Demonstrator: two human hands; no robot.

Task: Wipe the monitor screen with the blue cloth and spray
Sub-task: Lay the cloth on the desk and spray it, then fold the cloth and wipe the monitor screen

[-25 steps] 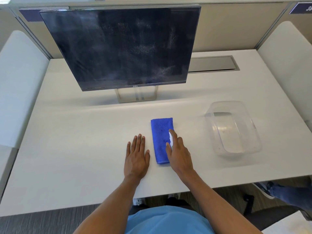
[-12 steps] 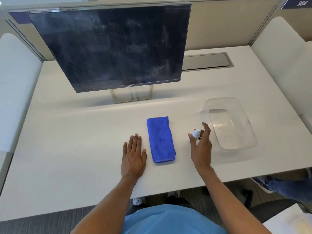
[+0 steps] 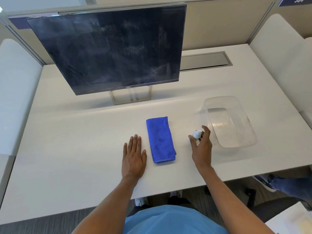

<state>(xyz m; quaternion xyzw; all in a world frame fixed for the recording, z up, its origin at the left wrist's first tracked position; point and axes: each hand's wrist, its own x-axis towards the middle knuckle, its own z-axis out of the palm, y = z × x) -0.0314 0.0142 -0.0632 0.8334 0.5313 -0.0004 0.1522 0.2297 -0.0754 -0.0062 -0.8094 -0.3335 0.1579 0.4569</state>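
Observation:
A dark monitor (image 3: 114,49) with a smudged, speckled screen stands on a silver stand at the back of the white desk (image 3: 76,149). A folded blue cloth (image 3: 160,139) lies flat in front of it. My left hand (image 3: 134,157) rests palm down on the desk just left of the cloth, fingers apart, holding nothing. My right hand (image 3: 201,149) is to the right of the cloth and grips a small white spray bottle (image 3: 197,133), whose top shows above my fingers.
A clear plastic tub (image 3: 236,144) stands right of my right hand, close to it. A grey cable hatch (image 3: 204,60) is set into the desk behind the monitor. White chairs flank the desk. Another person's shoe and leg show at the lower right.
My right hand has carried the spray bottle from above the cloth to the right, near the tub. The left hand and the cloth have stayed put.

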